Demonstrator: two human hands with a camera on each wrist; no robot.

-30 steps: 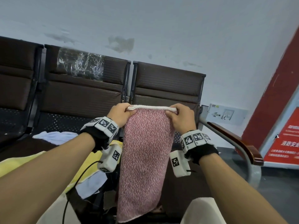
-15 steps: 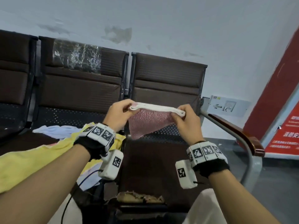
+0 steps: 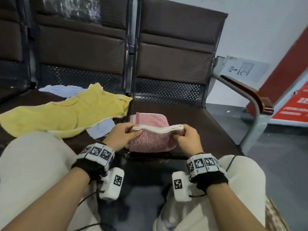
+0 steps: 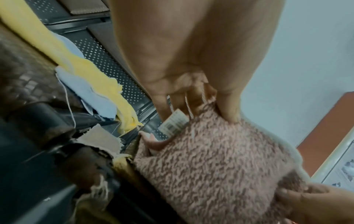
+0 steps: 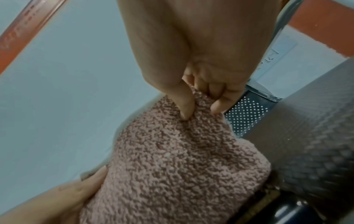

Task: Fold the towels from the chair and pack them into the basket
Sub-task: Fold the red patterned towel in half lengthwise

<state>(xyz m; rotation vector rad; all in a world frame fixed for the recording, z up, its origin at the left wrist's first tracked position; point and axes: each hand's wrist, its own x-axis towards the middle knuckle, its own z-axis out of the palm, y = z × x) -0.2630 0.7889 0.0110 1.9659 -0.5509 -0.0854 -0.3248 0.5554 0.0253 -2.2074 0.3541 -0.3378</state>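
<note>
A pink towel (image 3: 150, 139) with a white hem lies folded on the front of the right brown chair seat (image 3: 191, 119). My left hand (image 3: 128, 133) pinches its near-left corner and my right hand (image 3: 185, 134) pinches its near-right corner. In the left wrist view the thumb and fingers of my left hand (image 4: 210, 109) clamp the pink towel (image 4: 220, 159) beside a barcode label (image 4: 173, 124). My right hand (image 5: 199, 109) nips a fold of the pink towel (image 5: 172, 159) in the right wrist view. A yellow towel (image 3: 66, 114) and light blue towels (image 3: 61, 90) lie spread on the left seat.
A wood-topped metal armrest (image 3: 250, 95) borders the right seat. The brown backrests (image 3: 175, 52) stand behind. My knees in pale trousers (image 3: 33, 164) are below the seats. A woven brown edge (image 3: 275, 217) shows at the lower right; whether it is the basket is unclear.
The pink towel hung full length from both hands, then was swung up and doubled. Now it is lowered onto the right seat, folded, with both hands still pinching its near corners.
</note>
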